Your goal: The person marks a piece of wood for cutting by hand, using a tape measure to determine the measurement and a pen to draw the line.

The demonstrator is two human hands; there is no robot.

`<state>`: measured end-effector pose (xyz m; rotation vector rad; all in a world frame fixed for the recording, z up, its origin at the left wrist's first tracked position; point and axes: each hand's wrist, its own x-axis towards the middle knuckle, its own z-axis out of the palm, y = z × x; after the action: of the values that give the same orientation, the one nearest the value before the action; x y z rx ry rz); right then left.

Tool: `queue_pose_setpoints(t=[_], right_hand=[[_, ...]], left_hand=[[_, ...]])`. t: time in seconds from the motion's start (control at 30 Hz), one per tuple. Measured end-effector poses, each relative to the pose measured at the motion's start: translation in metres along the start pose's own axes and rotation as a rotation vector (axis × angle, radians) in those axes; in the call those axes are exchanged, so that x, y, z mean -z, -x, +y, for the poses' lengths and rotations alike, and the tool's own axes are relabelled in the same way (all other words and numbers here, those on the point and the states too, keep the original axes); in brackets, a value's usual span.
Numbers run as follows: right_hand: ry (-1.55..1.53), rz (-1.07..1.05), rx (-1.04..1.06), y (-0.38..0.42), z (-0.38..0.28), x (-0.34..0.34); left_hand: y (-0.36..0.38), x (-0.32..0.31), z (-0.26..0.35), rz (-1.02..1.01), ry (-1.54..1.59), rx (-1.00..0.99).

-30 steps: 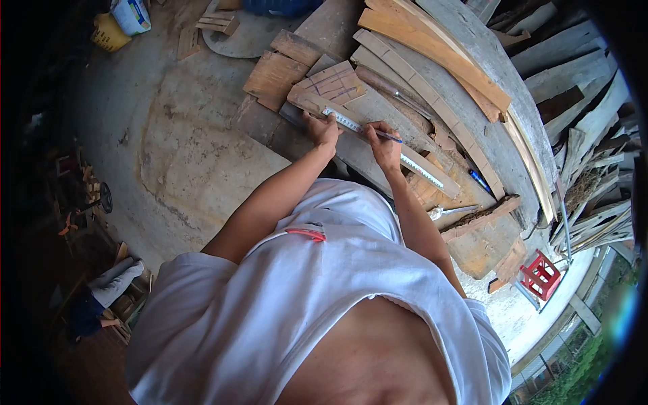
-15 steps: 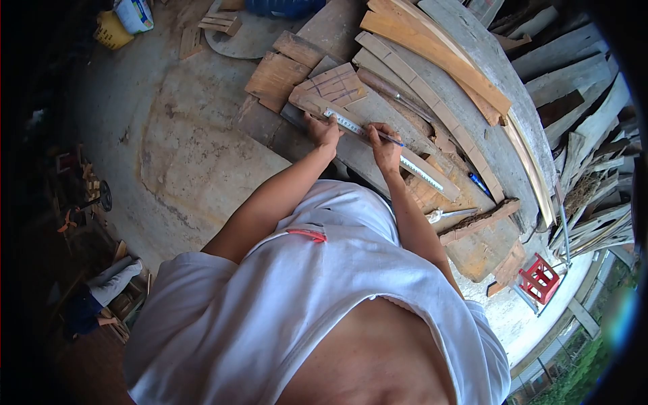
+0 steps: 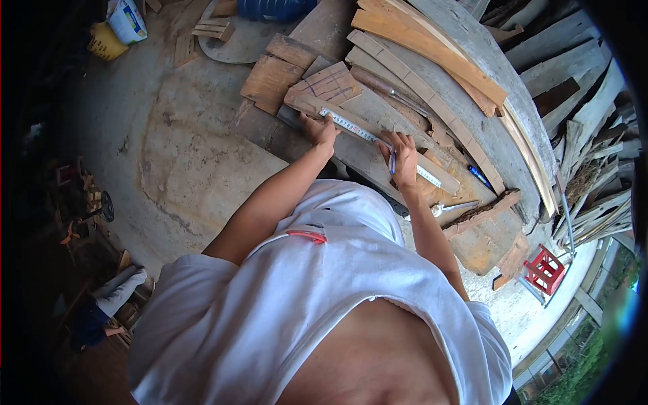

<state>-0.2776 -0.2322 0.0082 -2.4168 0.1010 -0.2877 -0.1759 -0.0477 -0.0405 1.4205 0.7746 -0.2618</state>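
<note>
A white measuring tape point(image 3: 347, 125) with printed numbers lies along a narrow wooden board point(image 3: 308, 102). My left hand point(image 3: 320, 132) is closed at the board's near edge, its thumb pressing the tape down near its left end. Farther right, my right hand point(image 3: 403, 158) lies over the tape and board and covers part of both. A blue pen point(image 3: 393, 162) is held in its curled fingers, pointing down toward my body. Beyond the left hand sits a short wood piece point(image 3: 332, 84) with dark pencil-like lines on it.
Curved wooden strips point(image 3: 432, 88) lie on the bench beyond the board. A blue marker-like object point(image 3: 480, 177) and a metal tool point(image 3: 459, 206) are at the right. A red stool point(image 3: 544, 270) stands lower right; a yellow basket point(image 3: 106, 42) is upper left. Another person's leg point(image 3: 121, 290) shows lower left.
My right hand has moved slightly right along the tape and turned, so the pen now points toward my body instead of off to the right. My left hand stays on the tape.
</note>
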Motion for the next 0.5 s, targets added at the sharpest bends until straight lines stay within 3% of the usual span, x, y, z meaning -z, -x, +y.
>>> queue_pose_setpoints(t=[0.07, 0.33, 0.5], right_hand=[[0.149, -0.11, 0.035, 0.014, 0.002, 0.004], [0.128, -0.036, -0.052, 0.024, 0.021, -0.017], [0.231, 0.074, -0.046, 0.037, 0.016, 0.016]], left_hand=[[-0.001, 0.0, -0.002, -0.001, 0.004, 0.0], [0.011, 0.011, 0.008, -0.092, -0.021, 0.009], [0.036, 0.009, 0.009, -0.113, -0.091, 0.068]])
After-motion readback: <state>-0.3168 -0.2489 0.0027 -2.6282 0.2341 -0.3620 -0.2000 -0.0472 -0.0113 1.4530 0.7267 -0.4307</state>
